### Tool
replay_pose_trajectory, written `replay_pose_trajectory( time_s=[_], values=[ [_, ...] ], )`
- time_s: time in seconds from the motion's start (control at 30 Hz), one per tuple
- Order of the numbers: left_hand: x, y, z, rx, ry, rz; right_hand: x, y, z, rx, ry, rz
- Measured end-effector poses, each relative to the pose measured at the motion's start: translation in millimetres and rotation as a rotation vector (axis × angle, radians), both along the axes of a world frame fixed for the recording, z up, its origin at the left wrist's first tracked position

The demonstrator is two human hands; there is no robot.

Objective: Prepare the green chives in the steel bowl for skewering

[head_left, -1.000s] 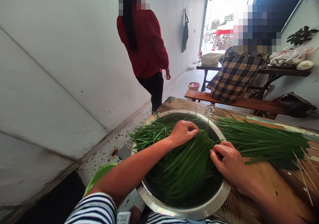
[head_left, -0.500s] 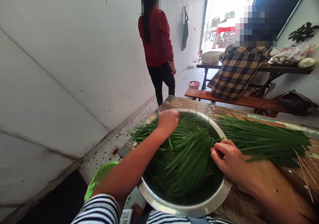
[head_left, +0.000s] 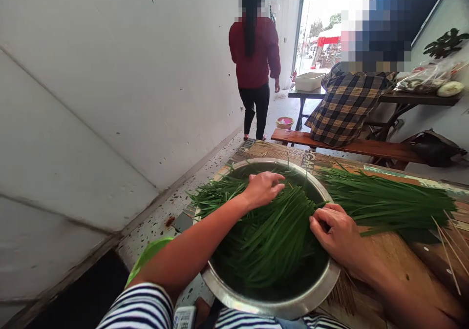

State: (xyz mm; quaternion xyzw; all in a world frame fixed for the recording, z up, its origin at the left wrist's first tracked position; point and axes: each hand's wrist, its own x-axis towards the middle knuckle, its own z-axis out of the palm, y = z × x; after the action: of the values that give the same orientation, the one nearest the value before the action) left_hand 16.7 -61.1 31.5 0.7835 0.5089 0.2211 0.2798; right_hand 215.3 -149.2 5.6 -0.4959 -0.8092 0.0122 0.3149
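Note:
A large steel bowl [head_left: 271, 305] sits at the near edge of a wooden table [head_left: 392, 265] and holds a heap of long green chive leaves [head_left: 271, 241]. My left hand [head_left: 262, 188] lies over the far part of the heap, fingers loosely spread and touching the leaves. My right hand [head_left: 335, 234] rests at the bowl's right rim, fingers curled and pinching the ends of some chives. A second bundle of chives [head_left: 384, 202] lies on the table to the right of the bowl.
Thin bamboo skewers [head_left: 449, 256] lie at the table's right. A person in a red top [head_left: 255, 60] walks away along the white wall. Another person in a plaid shirt [head_left: 348, 107] sits on a wooden bench [head_left: 351, 147]. A green tub [head_left: 144, 258] stands on the floor.
My left hand moved back right over the chive heap and its fingers opened. My right hand stayed pinched at the rim. The person in red walked further away toward the doorway.

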Motion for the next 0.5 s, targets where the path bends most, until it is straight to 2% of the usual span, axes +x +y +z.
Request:
replay_pose_trajectory(
  time_s=[0.13, 0.33, 0.4, 0.5],
  values=[
    [5.4, -2.0, -1.6, -0.201, -0.228, -0.079, -0.3, -0.3, 2.1, -0.013, 0.012, 0.003],
    [5.2, -1.5, -0.3, -0.438, -0.371, 0.017, -0.5, -1.1, 3.7, -0.019, 0.024, 0.005],
    [4.6, -0.7, -1.5, -0.450, -0.374, 0.026, 0.0, -1.3, 3.2, -0.019, 0.022, 0.004],
    [5.0, -0.6, -3.1, -0.357, -0.339, 0.046, 0.4, -1.5, 3.0, -0.020, 0.016, 0.005]
  ],
)
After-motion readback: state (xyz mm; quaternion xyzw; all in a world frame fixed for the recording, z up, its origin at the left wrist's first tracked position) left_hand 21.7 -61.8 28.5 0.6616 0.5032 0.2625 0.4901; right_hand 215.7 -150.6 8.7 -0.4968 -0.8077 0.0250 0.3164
